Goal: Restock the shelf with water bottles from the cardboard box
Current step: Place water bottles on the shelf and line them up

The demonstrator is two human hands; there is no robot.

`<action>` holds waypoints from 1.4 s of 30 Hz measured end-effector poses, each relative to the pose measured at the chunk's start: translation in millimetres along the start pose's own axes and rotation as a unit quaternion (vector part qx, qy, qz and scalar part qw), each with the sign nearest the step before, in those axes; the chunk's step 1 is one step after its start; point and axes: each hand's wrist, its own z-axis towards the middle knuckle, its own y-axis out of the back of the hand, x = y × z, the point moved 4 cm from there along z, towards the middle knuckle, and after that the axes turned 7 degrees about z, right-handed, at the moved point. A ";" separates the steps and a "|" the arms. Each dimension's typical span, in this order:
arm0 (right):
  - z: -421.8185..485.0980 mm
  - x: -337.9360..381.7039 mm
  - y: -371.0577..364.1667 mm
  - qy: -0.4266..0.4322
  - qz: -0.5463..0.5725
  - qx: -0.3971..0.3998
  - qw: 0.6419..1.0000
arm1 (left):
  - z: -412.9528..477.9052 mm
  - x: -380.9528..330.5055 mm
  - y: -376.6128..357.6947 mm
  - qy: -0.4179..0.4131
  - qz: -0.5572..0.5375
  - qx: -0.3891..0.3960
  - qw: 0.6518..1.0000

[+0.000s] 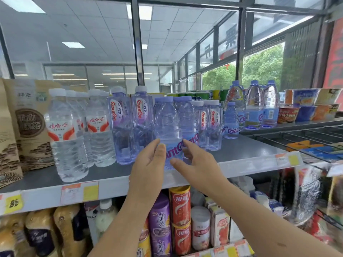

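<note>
The water bottle point(168, 125) stood upright on the shelf point(250, 147) between left hand point(150, 162) and right hand point(198, 162) (equally near), fingers loose, not gripping.

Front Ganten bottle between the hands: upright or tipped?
Upright: bottle stands on the shelf, cap on top; left hand and right hand flank its label.

Water bottle point(168, 123) on shelf point(246, 151) between left hand point(150, 164) and right hand point(196, 162); more bottles point(186, 115) behind.
</note>
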 end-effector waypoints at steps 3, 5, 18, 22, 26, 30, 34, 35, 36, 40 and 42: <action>-27.2 1.9 9.2 -0.003 -0.009 -0.020 1.000 | -23.0 -6.6 -8.9 0.013 -0.018 -0.013 1.000; -48.2 3.5 17.8 -0.008 0.013 -0.018 1.000 | -40.2 -8.8 -17.0 0.027 -0.032 -0.002 0.999; -282.2 -163.0 26.6 -0.221 0.047 0.120 0.967 | -255.2 129.3 -109.2 0.256 0.024 0.057 0.965; -349.0 -221.5 8.6 -0.311 0.037 0.149 0.938 | -320.2 193.0 -136.3 0.332 0.021 0.091 0.939; -403.8 -265.4 -16.0 -0.337 0.009 0.143 0.931 | -376.0 251.4 -153.2 0.378 0.026 0.108 0.919; -471.2 -315.8 -49.3 -0.396 -0.020 0.162 0.904 | -428.9 314.8 -164.1 0.426 0.023 0.117 0.897; -540.6 -374.5 -86.2 -0.427 -0.087 0.205 0.876 | -481.0 376.9 -171.2 0.455 0.036 0.151 0.877; -558.8 -390.9 -96.1 -0.437 -0.099 0.219 0.867 | -493.6 393.7 -174.0 0.463 0.041 0.156 0.871; -578.0 -407.9 -106.7 -0.447 -0.112 0.239 0.855 | -507.0 410.2 -176.6 0.474 0.049 0.157 0.865; -659.8 -478.4 -154.8 -0.477 -0.145 0.342 0.797 | -567.0 479.0 -193.5 0.525 0.074 0.157 0.833; -698.5 -511.3 -181.9 -0.463 -0.155 0.412 0.769 | -597.5 512.1 -203.7 0.542 0.081 0.152 0.822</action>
